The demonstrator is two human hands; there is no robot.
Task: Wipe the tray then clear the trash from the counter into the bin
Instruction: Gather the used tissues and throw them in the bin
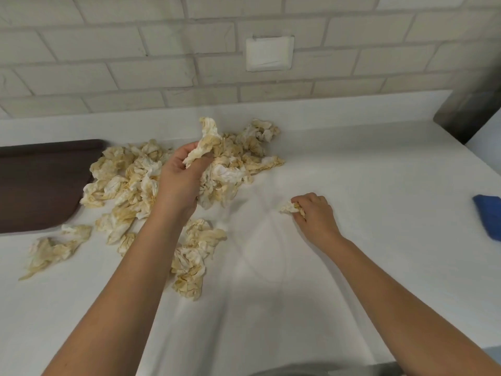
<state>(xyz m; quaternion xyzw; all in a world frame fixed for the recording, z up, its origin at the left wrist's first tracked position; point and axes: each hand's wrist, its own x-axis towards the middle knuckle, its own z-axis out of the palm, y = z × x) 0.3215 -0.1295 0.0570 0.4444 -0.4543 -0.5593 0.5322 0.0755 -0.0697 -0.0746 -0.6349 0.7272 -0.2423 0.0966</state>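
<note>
Several crumpled, yellow-stained paper napkins (pixel 130 180) lie heaped on the white counter (pixel 352 172), left of centre. My left hand (pixel 180 176) is raised over the heap and grips one stained napkin (pixel 207 139), which sticks up from its fingers. To the right, my right hand (pixel 315 213) rests on the counter and pinches a small crumpled scrap (pixel 288 207). A dark brown tray (pixel 40 185) lies at the left edge, with napkins touching its right side.
A blue cloth (pixel 489 218) lies at the right edge of the counter. A dark grey object (pixel 471 109) stands at the back right corner. Behind runs a white brick wall with a white switch plate (pixel 269 53). A grey rim (pixel 325 371) shows at the bottom.
</note>
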